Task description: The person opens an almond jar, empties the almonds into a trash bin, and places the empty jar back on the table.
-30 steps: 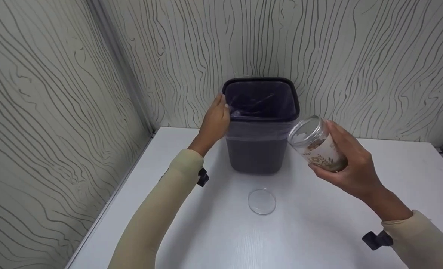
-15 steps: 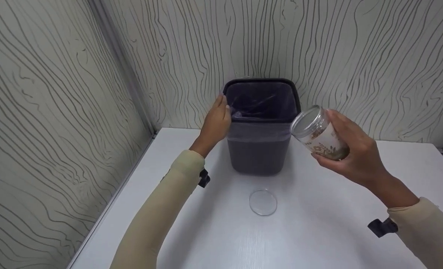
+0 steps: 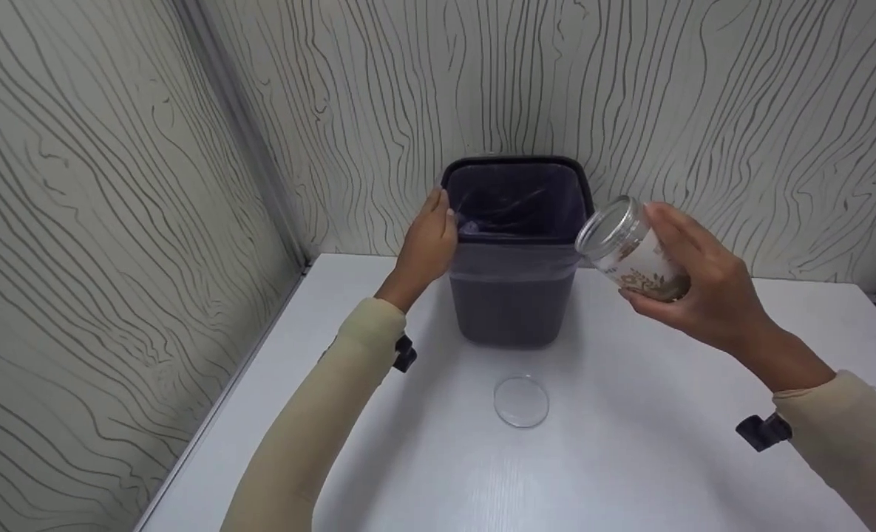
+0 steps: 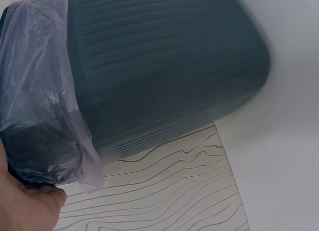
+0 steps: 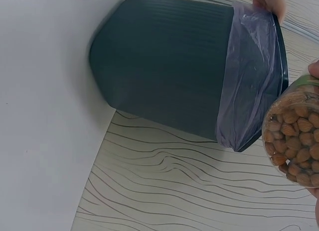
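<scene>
My left hand (image 3: 428, 240) grips the left rim of a dark trash bin (image 3: 511, 314), its fingertips bent at the edge. A thin translucent liner (image 4: 37, 66) folds down over the bin's rim. To the bin's right, my right hand (image 3: 715, 292) holds a clear jar (image 3: 637, 262) with a white, gold-leaf label. The jar is tilted, its open mouth facing left and close by the bin's right rim. Through its base, the right wrist view shows almonds (image 5: 299, 141) inside. A round clear lid (image 3: 521, 401) lies on the white table in front of the bin.
The white table (image 3: 438, 465) meets a wood-grain patterned wall (image 3: 378, 111) behind the bin. A similar panel (image 3: 112, 258) stands along the left side. Dark camera mounts sit at both wrists.
My right hand has raised the jar a little, up and away from me, keeping it tilted beside the bin. The left hand, bin and lid stay in place.
</scene>
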The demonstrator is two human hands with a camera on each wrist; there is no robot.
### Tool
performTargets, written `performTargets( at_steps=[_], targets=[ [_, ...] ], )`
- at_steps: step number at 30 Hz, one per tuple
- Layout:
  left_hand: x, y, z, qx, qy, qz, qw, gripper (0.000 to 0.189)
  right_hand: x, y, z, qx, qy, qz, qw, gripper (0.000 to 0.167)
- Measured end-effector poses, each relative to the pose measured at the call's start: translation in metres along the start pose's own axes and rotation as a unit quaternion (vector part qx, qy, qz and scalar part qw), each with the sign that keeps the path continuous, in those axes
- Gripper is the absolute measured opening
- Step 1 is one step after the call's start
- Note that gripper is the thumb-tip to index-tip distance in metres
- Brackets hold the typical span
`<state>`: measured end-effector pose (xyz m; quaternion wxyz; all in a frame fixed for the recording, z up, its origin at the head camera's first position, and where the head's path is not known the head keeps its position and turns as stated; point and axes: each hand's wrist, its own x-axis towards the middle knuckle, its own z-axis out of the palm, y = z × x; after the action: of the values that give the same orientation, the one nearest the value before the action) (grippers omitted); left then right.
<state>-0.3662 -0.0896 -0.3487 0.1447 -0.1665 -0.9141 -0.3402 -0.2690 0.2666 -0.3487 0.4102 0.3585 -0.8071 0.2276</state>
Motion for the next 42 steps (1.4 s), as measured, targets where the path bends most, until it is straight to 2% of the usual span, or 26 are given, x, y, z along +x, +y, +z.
performTargets(
  at_steps=[11,27,42],
  targets=[
    [0.000,0.002,0.001,-0.003,-0.003,0.000,1.0000,0.055,0.013,0.013,-0.002,-0.045,0.005,-0.012,0.9989,0.094],
    [0.000,0.005,0.003,-0.003,-0.004,0.008,1.0000,0.054,0.030,0.024,0.001,-0.045,-0.021,-0.024,0.9984,0.103],
    [0.000,0.004,0.003,-0.002,0.001,0.006,1.0000,0.053,0.042,0.026,-0.008,-0.033,-0.087,-0.012,0.9956,0.109]
  ],
)
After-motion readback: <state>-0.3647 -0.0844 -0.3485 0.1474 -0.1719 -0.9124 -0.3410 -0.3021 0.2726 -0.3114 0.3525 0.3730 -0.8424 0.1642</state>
